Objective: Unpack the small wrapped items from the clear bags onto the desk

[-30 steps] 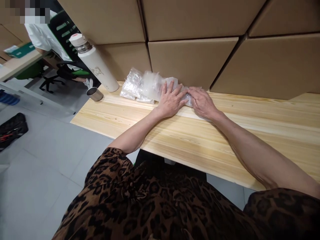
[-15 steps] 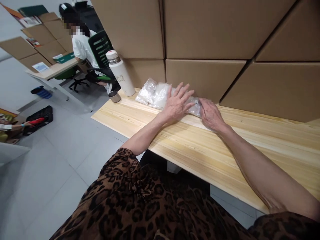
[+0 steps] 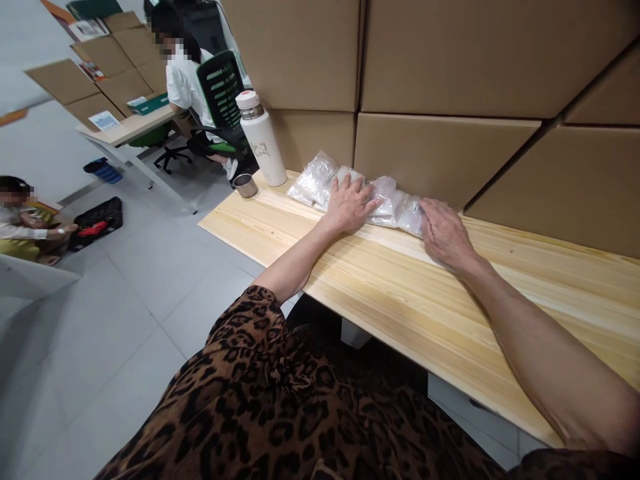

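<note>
Now, left hand [image 3: 349,208] fingers flat on plastic bags [image 3: 390,203], right hand [image 3: 447,235] fingers flat alongside.

A packing workroom: stacked cardboard boxes [image 3: 440,60], plain wooden worktable [image 3: 450,293], co-worker's desk [image 3: 125,127] nearby.

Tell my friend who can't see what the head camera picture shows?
Both hands lie flat on a row of clear plastic bags on a wooden table, left hand and right hand apart. A white bottle and metal cup stand nearby, before cardboard boxes.
</note>
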